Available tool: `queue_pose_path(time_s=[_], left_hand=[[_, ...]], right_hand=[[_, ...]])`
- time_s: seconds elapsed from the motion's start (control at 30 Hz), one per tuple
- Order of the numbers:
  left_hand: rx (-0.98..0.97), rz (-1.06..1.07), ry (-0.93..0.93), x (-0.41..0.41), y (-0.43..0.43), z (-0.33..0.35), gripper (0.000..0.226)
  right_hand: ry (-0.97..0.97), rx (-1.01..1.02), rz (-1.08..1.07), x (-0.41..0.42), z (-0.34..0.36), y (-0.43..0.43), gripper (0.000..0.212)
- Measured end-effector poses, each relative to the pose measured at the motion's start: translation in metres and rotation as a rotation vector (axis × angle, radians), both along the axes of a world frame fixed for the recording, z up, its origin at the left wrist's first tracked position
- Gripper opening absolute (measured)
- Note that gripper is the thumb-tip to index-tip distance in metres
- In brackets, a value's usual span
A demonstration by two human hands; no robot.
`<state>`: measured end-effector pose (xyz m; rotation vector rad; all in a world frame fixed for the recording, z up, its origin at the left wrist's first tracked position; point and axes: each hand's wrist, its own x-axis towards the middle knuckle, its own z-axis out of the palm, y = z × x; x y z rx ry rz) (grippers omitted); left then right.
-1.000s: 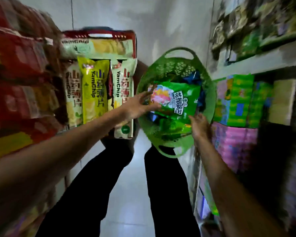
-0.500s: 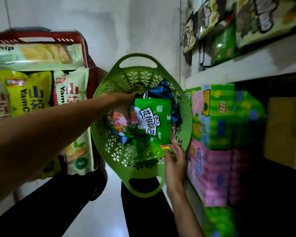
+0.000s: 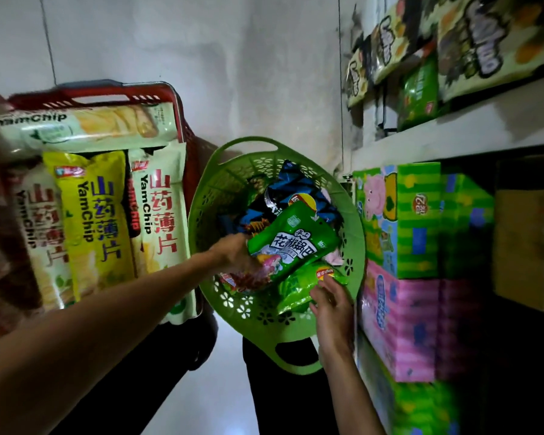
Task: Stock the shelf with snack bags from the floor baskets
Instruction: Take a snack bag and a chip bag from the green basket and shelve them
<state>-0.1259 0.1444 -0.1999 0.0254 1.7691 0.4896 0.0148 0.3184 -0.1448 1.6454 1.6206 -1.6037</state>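
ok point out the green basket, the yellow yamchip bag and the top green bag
green basket (image 3: 208,196), head view, left wall
yellow yamchip bag (image 3: 95,221), head view, middle of front
top green bag (image 3: 296,240), head view, on its white lettering

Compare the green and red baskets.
The green basket is round; the red basket is rectangular. The green basket holds mixed bags; the red basket only YamChip bags. Left hand grips a green bag, right hand touches a Lay's bag, in the green basket; the red basket is untouched. Both hold snacks.
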Motion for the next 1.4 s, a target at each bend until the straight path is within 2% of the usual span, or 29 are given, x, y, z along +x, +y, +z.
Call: queue_pose_path(time_s=[0.1,0.17,0.23,0.33,0.43,0.53,0.63,0.7,0.73,0.8,0.9,0.97,1.03,1.1,1.17,1.27,1.4], left_hand=[[0.034,0.109,0.089,0.004,-0.010,0.025,0.034],[0.146,0.293,0.083,0.003,-0.020,0.051,0.022],[0.216,0.535,0.035,-0.011,-0.039,0.079,0.020],[0.260,0.673,0.069,-0.038,-0.062,0.113,0.025],[0.299,0.583,0.134,-0.067,-0.070,0.118,0.024],[0.268,0.460,0.100,-0.088,-0.074,0.111,0.055],[0.281,0.439,0.035,-0.096,-0.078,0.103,0.029],[0.277,0.442,0.031,-0.097,-0.077,0.102,0.025],[0.296,0.457,0.027,-0.097,-0.074,0.103,0.023],[0.311,0.478,0.008,-0.097,-0.073,0.102,0.023],[0.351,0.505,-0.036,-0.097,-0.079,0.091,0.009],[0.351,0.539,-0.030,-0.096,-0.083,0.089,0.019],[0.356,0.555,-0.023,-0.095,-0.089,0.089,0.038],[0.363,0.561,-0.027,-0.095,-0.094,0.100,0.049],[0.349,0.554,-0.012,-0.095,-0.100,0.118,0.045],[0.301,0.535,0.013,-0.096,-0.108,0.154,0.032],[0.302,0.522,0.046,-0.106,-0.125,0.238,0.034]], right_hand=[[-0.016,-0.029,-0.096,0.002,0.003,-0.003,0.028],[-0.029,-0.038,-0.127,0.003,0.008,-0.007,0.027],[-0.045,-0.043,-0.105,0.001,0.013,-0.013,0.030],[-0.042,-0.067,-0.034,-0.012,0.013,-0.020,0.034],[-0.035,-0.085,-0.007,-0.041,-0.002,-0.026,0.043],[-0.048,-0.122,-0.044,-0.069,-0.034,-0.030,0.057],[-0.111,-0.171,-0.090,-0.083,-0.065,-0.028,0.088],[-0.124,-0.164,-0.078,-0.082,-0.089,-0.028,0.117],[-0.113,-0.141,-0.040,-0.083,-0.096,-0.027,0.124],[-0.102,-0.133,-0.003,-0.092,-0.090,-0.037,0.114],[-0.055,-0.164,-0.005,-0.098,-0.080,-0.052,0.072],[-0.029,-0.106,-0.026,-0.095,-0.074,-0.056,0.055],[-0.039,-0.015,-0.042,-0.091,-0.059,-0.051,0.050],[-0.027,0.073,-0.045,-0.086,-0.035,-0.039,0.059],[0.056,0.120,-0.043,-0.083,-0.003,-0.027,0.063],[0.136,0.188,0.036,-0.087,0.054,-0.010,0.049],[0.293,0.125,0.170,-0.110,0.155,0.002,0.042]])
